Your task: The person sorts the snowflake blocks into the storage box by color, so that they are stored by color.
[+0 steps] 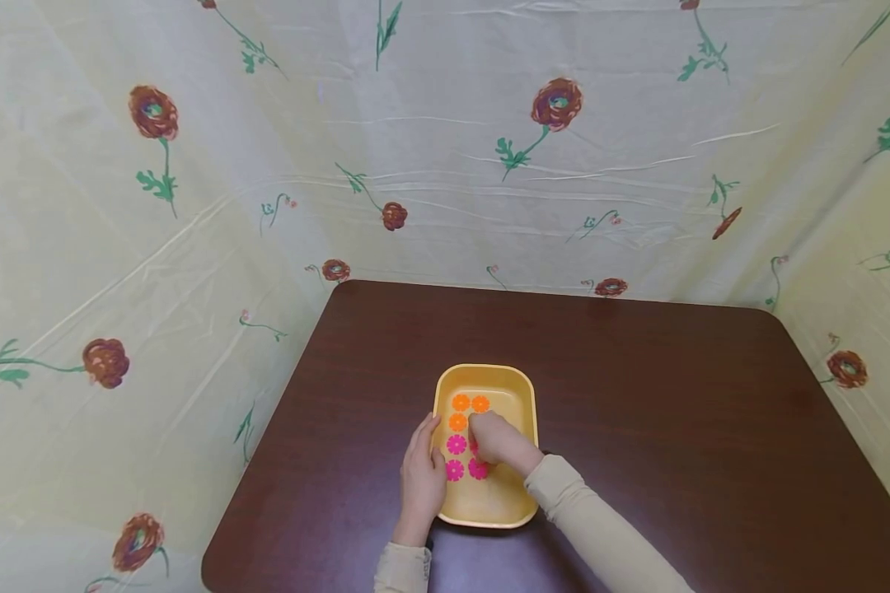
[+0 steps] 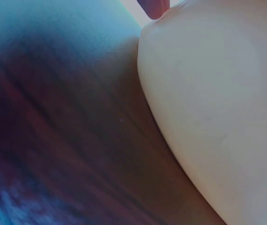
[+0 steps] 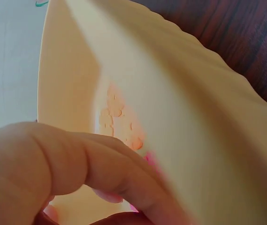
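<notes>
Right hand, fingers curled, is placing a flower disc mid-tray, left hand flat steadying; next, careful alignment.

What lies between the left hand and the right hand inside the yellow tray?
In the head view, two pink flower discs lie between the left hand and right hand in the yellow tray.

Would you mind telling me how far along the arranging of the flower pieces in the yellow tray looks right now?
Looks done: three orange flowers and three pink flowers lie in two columns in the tray. In hand: the right hand is curled over the right column's middle, with a bit of pink showing beneath it; the left hand rests on the tray's left rim. Left: apparently that one spot; no loose pieces show on the table.
</notes>
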The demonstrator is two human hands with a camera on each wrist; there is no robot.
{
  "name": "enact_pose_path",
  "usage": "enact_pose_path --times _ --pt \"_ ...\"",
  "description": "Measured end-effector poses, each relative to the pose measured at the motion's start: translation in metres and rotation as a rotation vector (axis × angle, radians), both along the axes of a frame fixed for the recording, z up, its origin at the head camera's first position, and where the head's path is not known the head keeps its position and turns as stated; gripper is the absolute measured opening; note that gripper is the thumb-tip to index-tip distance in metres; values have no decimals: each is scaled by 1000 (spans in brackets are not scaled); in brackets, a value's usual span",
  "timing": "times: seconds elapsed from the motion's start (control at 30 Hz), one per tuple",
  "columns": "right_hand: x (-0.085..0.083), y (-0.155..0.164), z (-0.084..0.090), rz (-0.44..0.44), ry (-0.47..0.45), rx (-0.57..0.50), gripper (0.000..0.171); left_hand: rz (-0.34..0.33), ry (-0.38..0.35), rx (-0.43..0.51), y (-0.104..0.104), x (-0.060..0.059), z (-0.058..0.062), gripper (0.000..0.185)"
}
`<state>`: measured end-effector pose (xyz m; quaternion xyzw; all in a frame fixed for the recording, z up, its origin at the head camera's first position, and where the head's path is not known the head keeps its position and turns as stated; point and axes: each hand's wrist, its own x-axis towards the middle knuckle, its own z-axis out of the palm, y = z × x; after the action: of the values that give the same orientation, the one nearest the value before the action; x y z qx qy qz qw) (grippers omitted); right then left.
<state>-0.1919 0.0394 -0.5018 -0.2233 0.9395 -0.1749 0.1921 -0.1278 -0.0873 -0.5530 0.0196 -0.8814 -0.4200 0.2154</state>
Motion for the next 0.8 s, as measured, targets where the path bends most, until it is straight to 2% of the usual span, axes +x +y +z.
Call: enact_pose_path --times 0.17,0.47,0.63,0.8 --pt "3 -2 -1 0 67 15 22 4 -12 6 0 0 1 44" --pt "2 -3 -4 -34 44 16 22 6 -21 6 1 1 0 45" --pt "2 -2 1 -35 32 12 18 8 -11 1 1 2 0 45" --pt "3 2 6 -24 30 -43 10 7 1 -10 1 2 -1 45"
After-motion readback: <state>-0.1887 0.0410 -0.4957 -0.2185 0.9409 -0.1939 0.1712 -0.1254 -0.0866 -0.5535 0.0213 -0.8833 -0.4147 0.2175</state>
